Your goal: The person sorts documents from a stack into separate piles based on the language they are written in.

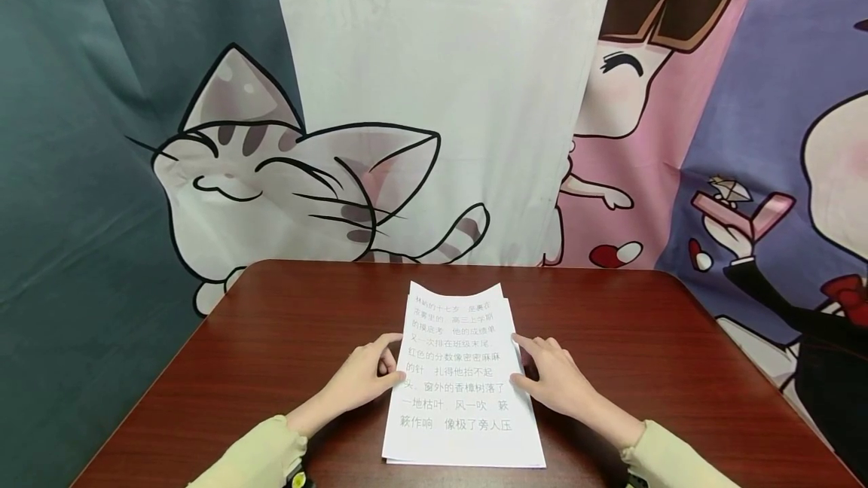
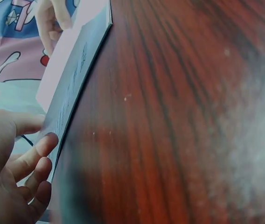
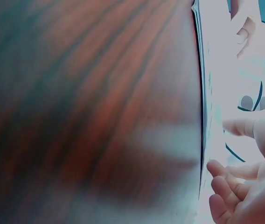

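A small stack of white paper sheets (image 1: pixel 464 449) lies on the brown table, its top sheet covered with lines of printed Chinese characters. At the far end the top sheet bows, with its two corners raised and out of line with the paper below. My left hand (image 1: pixel 358 376) touches the stack's left edge with thumb and index finger spread apart along it. On the right edge, my right hand (image 1: pixel 561 381) touches in the same way. In the left wrist view the left hand's fingers (image 2: pixel 41 145) are loosely bent beside the paper edge. The right wrist view shows the right fingers (image 3: pixel 223 184) similarly beside it.
The wooden table (image 1: pixel 271 322) has rounded far corners and extends on both sides of the paper. Behind it hangs a cloth backdrop (image 1: pixel 434 59) with a cartoon cat and cartoon figures. Light green sleeves (image 1: pixel 261 452) cover both forearms.
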{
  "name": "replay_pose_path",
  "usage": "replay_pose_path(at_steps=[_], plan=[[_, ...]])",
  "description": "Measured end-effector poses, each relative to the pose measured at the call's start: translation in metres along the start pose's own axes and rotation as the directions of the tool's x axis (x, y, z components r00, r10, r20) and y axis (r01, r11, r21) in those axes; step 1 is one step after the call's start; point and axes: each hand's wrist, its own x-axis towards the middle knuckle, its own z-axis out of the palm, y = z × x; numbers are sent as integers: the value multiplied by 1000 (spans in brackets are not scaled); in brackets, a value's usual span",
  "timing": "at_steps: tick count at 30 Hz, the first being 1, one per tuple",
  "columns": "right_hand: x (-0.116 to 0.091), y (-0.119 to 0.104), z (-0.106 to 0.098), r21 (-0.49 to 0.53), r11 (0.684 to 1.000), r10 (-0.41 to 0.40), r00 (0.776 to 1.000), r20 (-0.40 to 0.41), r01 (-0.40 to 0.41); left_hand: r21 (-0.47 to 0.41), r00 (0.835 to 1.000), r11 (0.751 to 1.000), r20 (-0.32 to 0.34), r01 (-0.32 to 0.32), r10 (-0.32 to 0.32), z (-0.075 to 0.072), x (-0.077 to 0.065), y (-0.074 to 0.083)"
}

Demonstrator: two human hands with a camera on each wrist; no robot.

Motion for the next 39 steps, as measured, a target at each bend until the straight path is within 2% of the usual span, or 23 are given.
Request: replay_pose_path(at_steps=[3, 8, 13, 18, 21, 30, 39], plan=[[0, -1, 0, 57, 998, 18, 1000, -4, -18, -74, 1000, 997, 17, 2, 0, 1, 0, -3], [0, -1, -1, 152, 987, 45, 999, -10, -42, -177, 998, 983, 47, 55, -47, 1, 0, -3], [1, -1, -2, 244, 968, 66, 998, 2, -65, -215, 994, 971, 51, 107, -99, -1, 1, -3], [5, -2, -1, 267, 962, 57, 998, -5, -54, -236, 987, 958, 39, 162, -157, -4, 0, -7], [8, -5, -2, 277, 960, 48, 999, -3, -45, -266, 978, 942, 31, 205, -205, -7, -2, -11], [20, -17, -5, 337, 940, 67, 997, -24, -55, -344, 957, 897, 20, 279, -290, -23, -4, -17], [34, -25, -6, 445, 891, 103, 995, -12, -87, -421, 941, 849, 31, 318, -337, -43, -5, -25]])
